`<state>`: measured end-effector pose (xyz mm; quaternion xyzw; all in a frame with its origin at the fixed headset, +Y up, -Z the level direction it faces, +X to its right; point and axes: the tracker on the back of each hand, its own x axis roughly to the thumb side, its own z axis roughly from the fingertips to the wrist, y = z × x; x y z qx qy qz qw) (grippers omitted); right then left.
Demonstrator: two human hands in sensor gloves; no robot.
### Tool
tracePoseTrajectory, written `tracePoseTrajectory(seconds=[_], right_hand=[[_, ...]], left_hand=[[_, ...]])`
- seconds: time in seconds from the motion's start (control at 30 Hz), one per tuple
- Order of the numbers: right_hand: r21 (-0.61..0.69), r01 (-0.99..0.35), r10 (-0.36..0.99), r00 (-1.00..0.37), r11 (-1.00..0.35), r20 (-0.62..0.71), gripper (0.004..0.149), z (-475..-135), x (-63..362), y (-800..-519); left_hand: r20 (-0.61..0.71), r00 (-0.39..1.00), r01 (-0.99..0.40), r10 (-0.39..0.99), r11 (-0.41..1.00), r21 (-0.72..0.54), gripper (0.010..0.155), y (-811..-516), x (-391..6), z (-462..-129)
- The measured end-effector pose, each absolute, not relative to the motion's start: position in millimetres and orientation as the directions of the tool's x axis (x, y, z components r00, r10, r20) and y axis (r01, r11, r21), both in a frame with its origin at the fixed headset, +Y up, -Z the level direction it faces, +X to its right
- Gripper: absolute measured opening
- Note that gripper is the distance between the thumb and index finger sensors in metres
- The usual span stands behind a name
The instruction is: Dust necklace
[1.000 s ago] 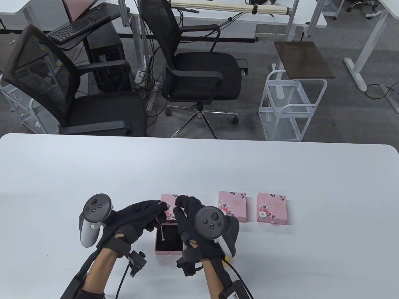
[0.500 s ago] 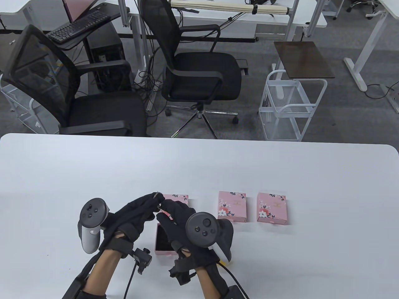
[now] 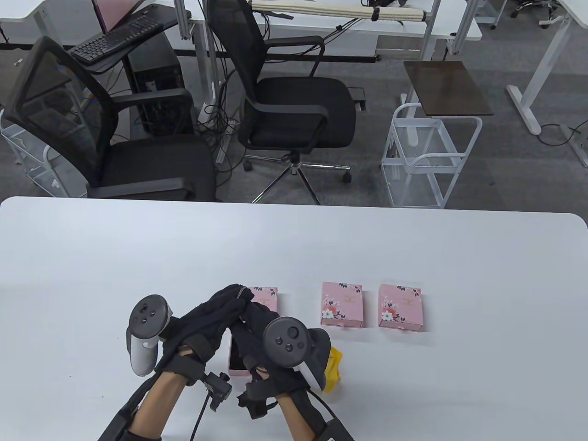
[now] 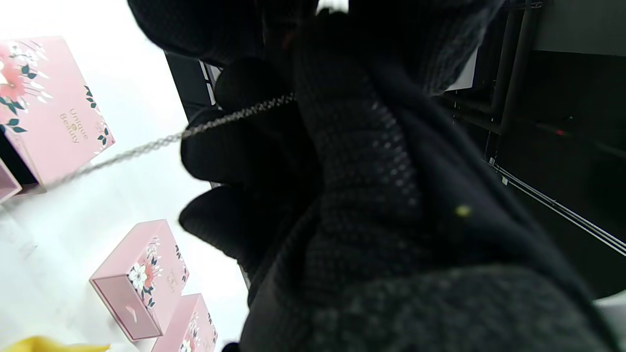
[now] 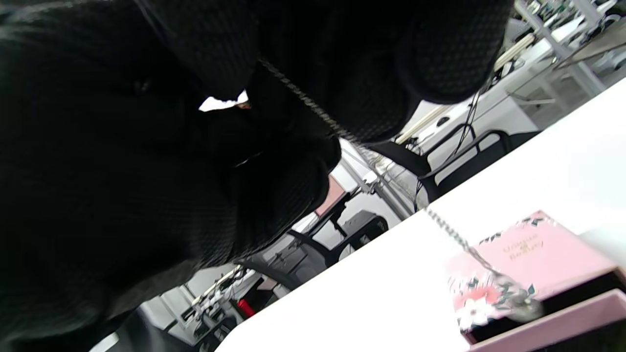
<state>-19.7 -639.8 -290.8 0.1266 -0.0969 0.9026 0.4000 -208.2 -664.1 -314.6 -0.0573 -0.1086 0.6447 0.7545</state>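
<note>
Fingertips of the left hand (image 3: 216, 317) pinch the thin silver necklace (image 4: 161, 142) (its chain runs taut across the glove in the left wrist view). The right hand (image 3: 255, 328) presses up against it, fingers curled onto the same chain, whose pendant (image 5: 518, 296) hangs just above the open pink box (image 3: 239, 360). That box lies directly beneath both hands; a yellow cloth (image 3: 333, 370) sits just right of it, and two closed pink boxes (image 3: 342, 304) farther right.
</note>
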Motion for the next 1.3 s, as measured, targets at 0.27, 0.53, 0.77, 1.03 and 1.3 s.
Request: tracePoseTrajectory(seconds=[0.27, 0.53, 0.77, 1.03, 1.3], right_hand=[[-0.07, -0.728, 0.676, -0.664, -0.681, 0.32, 0.033, -291, -20, -639], [-0.062, -0.721, 0.665, -0.666, -0.69, 0.337, 0.034, -292, -20, -639], [-0.035, -0.692, 0.645, -0.688, -0.721, 0.334, 0.034, -293, -21, -640], [0.008, -0.638, 0.602, -0.722, -0.77, 0.342, 0.034, -293, -26, -640], [0.048, -0.614, 0.59, -0.729, -0.787, 0.345, 0.034, -293, -29, -640]], left_hand=[[0.099, 0.139, -0.969, 0.985, 0.156, -0.194, 0.04, -661, -215, -315], [0.124, 0.193, -0.967, 0.973, 0.21, -0.146, 0.039, -655, -223, -316], [0.112, 0.229, -0.964, 0.967, 0.242, -0.115, 0.039, -653, -233, -317], [0.096, 0.231, -0.971, 0.968, 0.236, -0.038, 0.039, -650, -243, -315], [0.121, 0.16, -0.987, 0.98, 0.154, 0.052, 0.038, -647, -258, -317]])
